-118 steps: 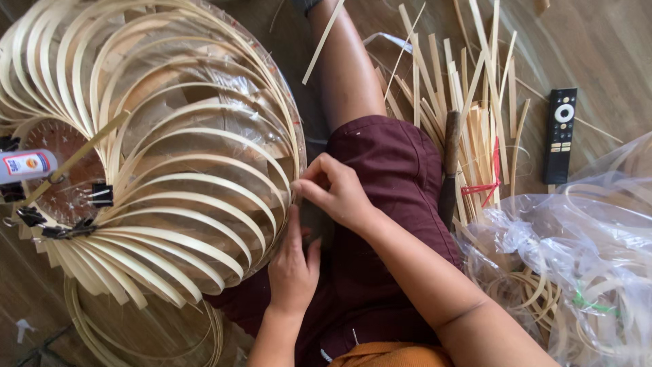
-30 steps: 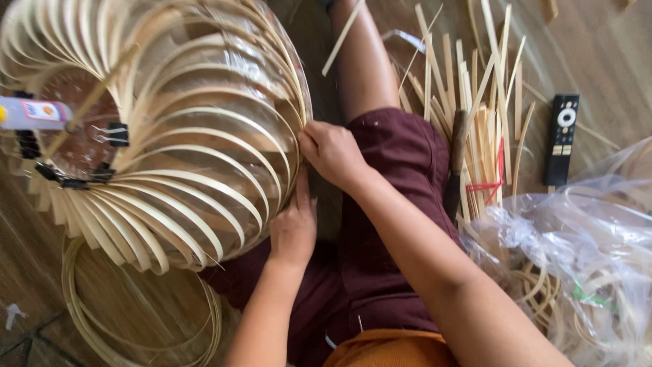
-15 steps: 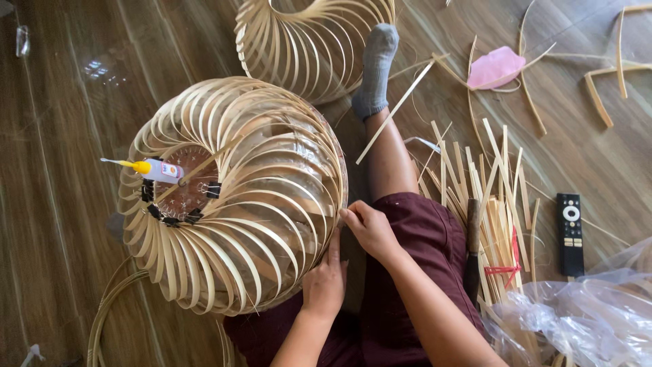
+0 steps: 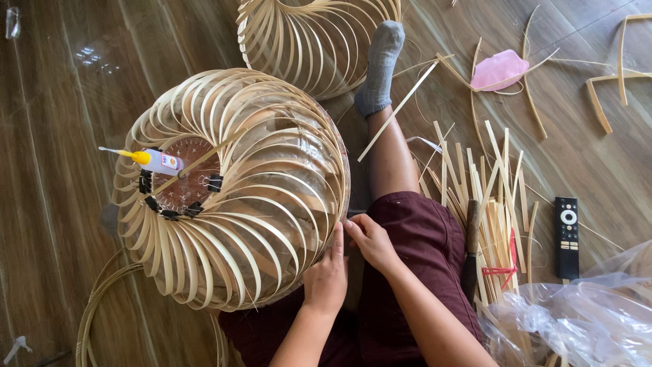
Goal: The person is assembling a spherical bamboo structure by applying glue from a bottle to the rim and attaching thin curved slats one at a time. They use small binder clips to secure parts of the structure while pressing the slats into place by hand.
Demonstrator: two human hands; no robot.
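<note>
Right hand (image 4: 372, 239) pinched a strip end at the bamboo lampshade (image 4: 231, 187) rim, left hand (image 4: 327, 275) pressed flat alongside; we feared one slip springing that strip loose.

Left hand (image 4: 326, 275) flat, fingers extended; right hand (image 4: 370, 241) beside it, fingers pinched together.
</note>
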